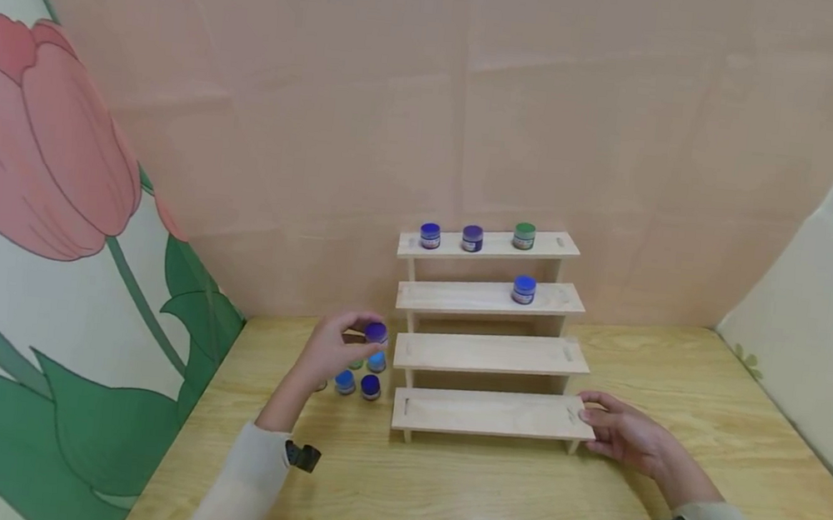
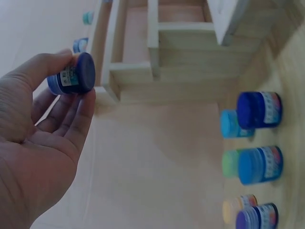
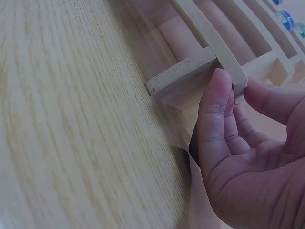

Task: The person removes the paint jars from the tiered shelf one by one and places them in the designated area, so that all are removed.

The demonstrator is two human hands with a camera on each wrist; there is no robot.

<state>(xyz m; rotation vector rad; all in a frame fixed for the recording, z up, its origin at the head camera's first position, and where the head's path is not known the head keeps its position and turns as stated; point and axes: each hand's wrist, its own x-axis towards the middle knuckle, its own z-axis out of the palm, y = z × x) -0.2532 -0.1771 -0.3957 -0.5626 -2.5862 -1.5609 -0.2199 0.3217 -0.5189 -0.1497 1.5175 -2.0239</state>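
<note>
Between thumb and fingers, my left hand (image 1: 333, 346) pinches a small dark blue jar (image 2: 71, 75), raised off the table just left of a stepped wooden rack (image 1: 494, 353). My right hand (image 1: 629, 435) grips the right end of the rack's lowest shelf, thumb on one face and fingers on the other, as the right wrist view shows. Two blue-lidded jars and a green-lidded jar (image 1: 524, 236) stand on the top shelf. Another blue jar (image 1: 524, 290) sits toward the right of the second shelf. The two lower shelves hold no jars.
Several jars stand on the table below the left hand, among them a dark blue jar (image 1: 370, 387) and a light blue jar (image 1: 345, 382); the hand partly hides others. A pink-beige backdrop (image 1: 325, 117) rises behind, with flower-printed panels (image 1: 33, 173) at the sides.
</note>
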